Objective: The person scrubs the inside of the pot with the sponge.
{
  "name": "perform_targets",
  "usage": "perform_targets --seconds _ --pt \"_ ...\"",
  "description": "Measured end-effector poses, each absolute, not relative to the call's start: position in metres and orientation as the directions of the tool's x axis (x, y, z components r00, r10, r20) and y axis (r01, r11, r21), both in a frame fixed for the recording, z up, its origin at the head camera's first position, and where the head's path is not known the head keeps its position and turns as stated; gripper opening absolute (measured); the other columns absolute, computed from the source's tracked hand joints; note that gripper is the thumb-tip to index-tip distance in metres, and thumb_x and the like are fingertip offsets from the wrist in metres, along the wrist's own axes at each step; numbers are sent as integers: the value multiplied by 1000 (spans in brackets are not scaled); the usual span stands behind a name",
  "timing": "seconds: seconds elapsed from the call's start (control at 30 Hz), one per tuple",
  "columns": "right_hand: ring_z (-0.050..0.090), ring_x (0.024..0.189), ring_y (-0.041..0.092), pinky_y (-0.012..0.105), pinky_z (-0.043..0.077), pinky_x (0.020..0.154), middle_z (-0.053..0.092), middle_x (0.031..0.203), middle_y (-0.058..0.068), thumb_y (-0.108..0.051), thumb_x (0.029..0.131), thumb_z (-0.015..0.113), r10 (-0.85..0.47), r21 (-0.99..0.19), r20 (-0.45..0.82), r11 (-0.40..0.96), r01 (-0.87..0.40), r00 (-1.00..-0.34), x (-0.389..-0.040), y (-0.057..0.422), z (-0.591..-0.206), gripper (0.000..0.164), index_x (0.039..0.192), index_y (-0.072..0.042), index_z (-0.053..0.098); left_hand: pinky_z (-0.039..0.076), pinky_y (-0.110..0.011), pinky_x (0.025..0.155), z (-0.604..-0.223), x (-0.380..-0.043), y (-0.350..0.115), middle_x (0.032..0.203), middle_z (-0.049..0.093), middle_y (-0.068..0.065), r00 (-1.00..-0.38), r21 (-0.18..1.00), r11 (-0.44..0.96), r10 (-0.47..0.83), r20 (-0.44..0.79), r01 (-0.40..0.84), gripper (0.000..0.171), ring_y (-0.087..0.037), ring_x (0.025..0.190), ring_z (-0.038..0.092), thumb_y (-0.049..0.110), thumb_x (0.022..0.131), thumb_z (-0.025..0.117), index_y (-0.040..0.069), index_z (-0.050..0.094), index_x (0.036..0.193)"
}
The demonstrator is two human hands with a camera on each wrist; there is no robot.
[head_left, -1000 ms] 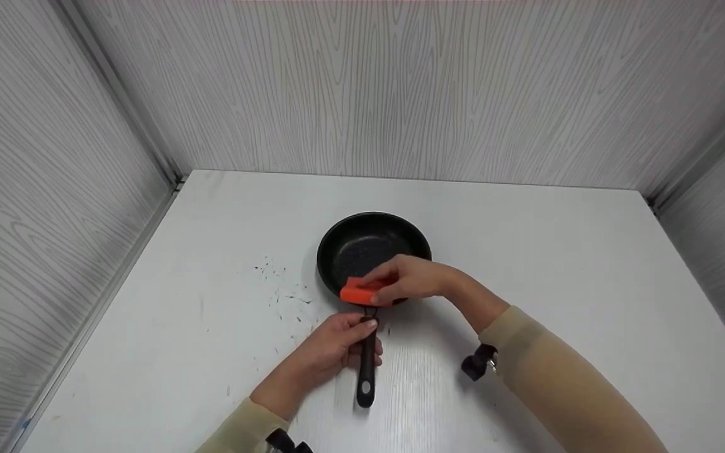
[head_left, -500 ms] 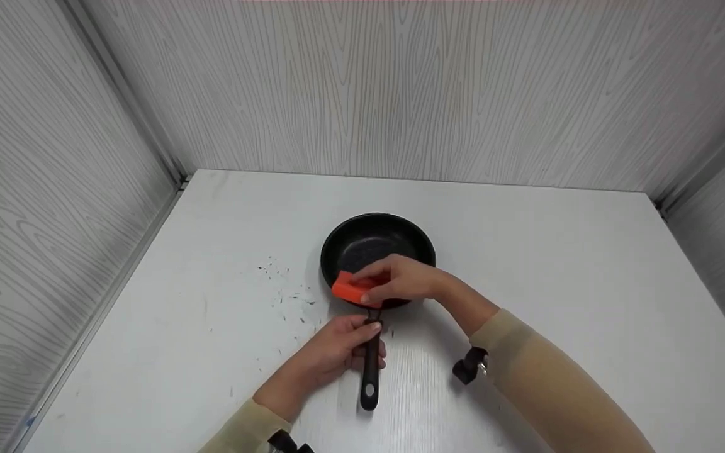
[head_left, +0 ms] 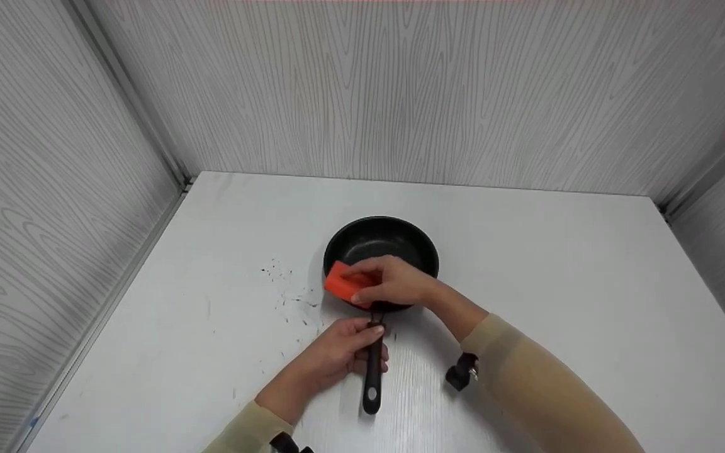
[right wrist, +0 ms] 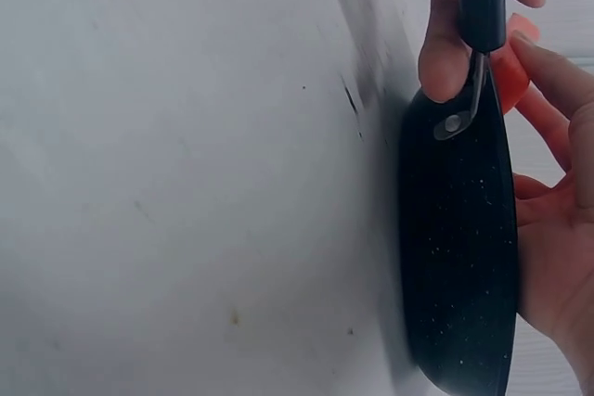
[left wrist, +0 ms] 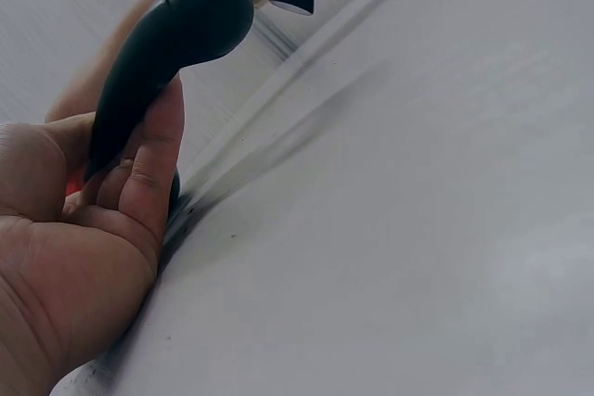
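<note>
A black frying pan [head_left: 381, 233] is at the middle of the white table, its handle [head_left: 372, 377] toward me. My left hand [head_left: 337, 349] grips that handle near the pan, thumb on top and fingers curled underneath. In the left wrist view the handle [left wrist: 172, 44] rises out of the curled left hand [left wrist: 102, 210]. My right hand [head_left: 394, 281] pinches an orange sponge [head_left: 338, 283] against the pan's near left inner side. The right wrist view shows the pan's outer wall [right wrist: 459, 238], with the right hand [right wrist: 561, 201] reaching over the rim and part of the sponge [right wrist: 510, 76] behind it.
Dark crumbs and smudges [head_left: 296, 299] lie on the white table [head_left: 557, 270] left of the pan. Grey wood-grain panels [head_left: 387, 94] enclose the table at the back and both sides. A black wrist device [head_left: 461, 371] hangs below the right sleeve.
My right hand has moved the sponge leftward along the pan's near inner side, turning it slightly. My left hand keeps its grip on the handle; the whole view has shifted a little.
</note>
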State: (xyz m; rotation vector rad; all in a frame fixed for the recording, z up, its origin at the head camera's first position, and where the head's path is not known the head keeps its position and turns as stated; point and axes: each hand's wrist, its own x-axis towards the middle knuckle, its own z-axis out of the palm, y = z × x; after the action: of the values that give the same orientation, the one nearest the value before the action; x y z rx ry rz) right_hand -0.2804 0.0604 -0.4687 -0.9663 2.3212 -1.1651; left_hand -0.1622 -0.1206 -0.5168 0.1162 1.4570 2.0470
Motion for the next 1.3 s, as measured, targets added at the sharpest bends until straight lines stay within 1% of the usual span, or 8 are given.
perform_targets --seconds 0.1,0.23,0.47,0.67,0.87,1.07,1.2,1.3 --pt "60 109 19 37 50 96 68 130 -9 -35 92 85 -711 -808 7 411 -423 -703 -281 57 -472 48 138 -29 71 64 -35 70 -517 -163 -120 88 73 -12 -804 879 -203 528 -272 -431 28 -24 78 76 26 108 65 -2 60 109" --pt "60 108 17 37 52 96 69 128 -8 -33 92 86 -702 -806 48 392 -443 -710 -282 53 -477 50 139 -25 71 65 -36 70 -518 -163 -120 88 73 -12 -802 879 -204 532 -271 -432 28 -24 78 76 25 108 65 -2 59 109" --pt "60 114 15 37 52 103 67 134 -8 -32 91 88 -677 -800 76 396 -450 -732 -282 48 -482 53 140 -24 70 64 -35 70 -519 -161 -120 88 72 -12 -805 877 -211 529 -269 -431 27 -24 77 76 24 109 63 -3 59 112" --pt "59 118 16 37 51 104 65 139 -5 -31 91 87 -675 -775 91 414 -478 -732 -284 45 -482 55 142 -22 69 64 -36 70 -519 -162 -121 89 72 -12 -804 879 -204 529 -272 -432 31 -24 78 76 24 109 63 -5 59 118" --pt "58 123 16 38 49 107 64 142 -4 -33 92 87 -657 -758 83 447 -475 -750 -285 43 -480 55 142 -24 69 63 -35 70 -519 -162 -122 89 72 -12 -797 876 -223 550 -250 -429 31 -24 79 76 24 110 62 -6 58 119" --pt "56 130 17 38 47 112 62 146 -3 -37 91 87 -636 -745 81 473 -471 -767 -286 39 -482 57 143 -26 68 63 -35 70 -520 -162 -122 90 72 -13 -801 876 -221 540 -257 -430 33 -24 79 76 24 110 62 -6 58 122" --pt "56 131 16 38 47 112 62 146 -2 -39 90 88 -631 -746 76 477 -464 -772 -287 38 -483 59 144 -27 68 64 -35 70 -519 -162 -122 90 72 -12 -805 877 -218 533 -262 -429 34 -23 79 76 24 110 62 -7 58 124" --pt "57 127 17 39 48 110 63 145 -3 -39 90 88 -632 -751 74 474 -460 -771 -287 38 -482 59 144 -28 67 64 -34 69 -519 -162 -122 89 72 -12 -806 878 -219 533 -258 -426 34 -22 78 76 23 110 61 -7 58 125"
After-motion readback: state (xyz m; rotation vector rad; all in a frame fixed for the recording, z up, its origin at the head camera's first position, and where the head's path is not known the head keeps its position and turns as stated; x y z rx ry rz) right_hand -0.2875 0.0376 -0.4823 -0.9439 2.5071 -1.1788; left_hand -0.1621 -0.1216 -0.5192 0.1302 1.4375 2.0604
